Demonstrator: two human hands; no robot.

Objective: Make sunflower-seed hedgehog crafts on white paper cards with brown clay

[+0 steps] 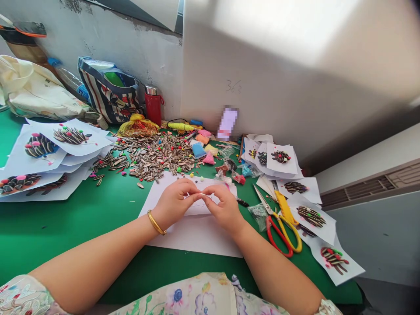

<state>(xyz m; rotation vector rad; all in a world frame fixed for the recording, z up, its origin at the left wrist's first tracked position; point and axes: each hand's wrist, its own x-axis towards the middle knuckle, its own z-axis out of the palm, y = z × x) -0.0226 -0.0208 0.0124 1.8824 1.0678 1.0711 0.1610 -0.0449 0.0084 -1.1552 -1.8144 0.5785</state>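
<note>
My left hand (175, 202) and my right hand (224, 206) meet over a white sheet of paper (197, 234) on the green table (65, 218). Both pinch a small white item (203, 195) between their fingertips; it is too small to name. A gold bangle (155, 222) sits on my left wrist. Just behind the hands lies a heap of striped sunflower seeds (154, 155) with small coloured beads scattered among them.
Red and yellow scissors (282, 225) lie right of my right hand. Paper sheets with seed pictures are stacked at the left (49, 148) and at the right (311, 214). Small coloured bags (205, 151), a red flask (153, 107), a striped bag (110, 92) stand by the wall.
</note>
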